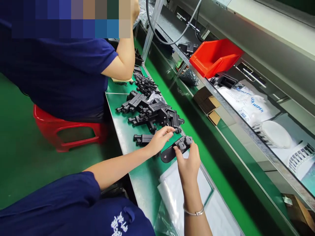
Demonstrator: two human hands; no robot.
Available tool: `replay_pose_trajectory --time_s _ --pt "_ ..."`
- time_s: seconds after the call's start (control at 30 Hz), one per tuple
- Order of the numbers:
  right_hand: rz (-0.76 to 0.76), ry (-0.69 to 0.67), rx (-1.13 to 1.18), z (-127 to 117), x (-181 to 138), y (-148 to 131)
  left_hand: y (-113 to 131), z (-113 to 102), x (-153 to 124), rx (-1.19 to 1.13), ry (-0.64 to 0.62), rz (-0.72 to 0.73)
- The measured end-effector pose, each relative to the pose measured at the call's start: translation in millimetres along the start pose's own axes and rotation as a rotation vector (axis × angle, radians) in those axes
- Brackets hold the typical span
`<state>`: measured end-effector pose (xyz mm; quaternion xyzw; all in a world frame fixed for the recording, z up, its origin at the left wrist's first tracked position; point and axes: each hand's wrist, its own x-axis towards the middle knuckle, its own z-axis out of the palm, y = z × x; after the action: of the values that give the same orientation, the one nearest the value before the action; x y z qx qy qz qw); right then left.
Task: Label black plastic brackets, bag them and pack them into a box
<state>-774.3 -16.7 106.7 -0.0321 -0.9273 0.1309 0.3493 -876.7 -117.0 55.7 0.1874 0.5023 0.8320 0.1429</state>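
Right hand (188,160), centre of frame, pinches a black plastic bracket (176,149) by its knobbed end, fingers closed round it, part lifted just above the green bench (142,177). Left hand (159,139) is partly open, fingertips touching the nearest piece in the pile of black parts (152,113) just above it – nothing gripped yet, as far as I can tell. To do it well: keep the bracket steady w/ the right, pull one piece clear of the pile – not two tangled.

Clear plastic bags (177,193) lie lower centre; co-worker's arm (123,62) upper left; red bin (214,55) upper right.
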Motion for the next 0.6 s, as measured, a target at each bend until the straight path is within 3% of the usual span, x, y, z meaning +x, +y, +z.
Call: replay_pose_trajectory --time_s 0.17,0.3,0.43,0.6 --pt "-0.013 0.048 -0.094 9.5 4.2 4.6 19.6 -4.7 -18.4 0.207 -0.168 0.257" --pt "-0.048 0.071 -0.054 16.4 0.8 5.1 26.5 -0.7 -22.4 0.336 -0.174 0.341" --pt "-0.111 0.096 -0.036 19.3 -0.7 4.6 27.4 2.4 -21.9 0.391 -0.097 0.296" --pt "-0.041 0.078 -0.015 17.8 -1.6 4.0 29.2 3.6 -19.3 0.269 -0.16 0.157"
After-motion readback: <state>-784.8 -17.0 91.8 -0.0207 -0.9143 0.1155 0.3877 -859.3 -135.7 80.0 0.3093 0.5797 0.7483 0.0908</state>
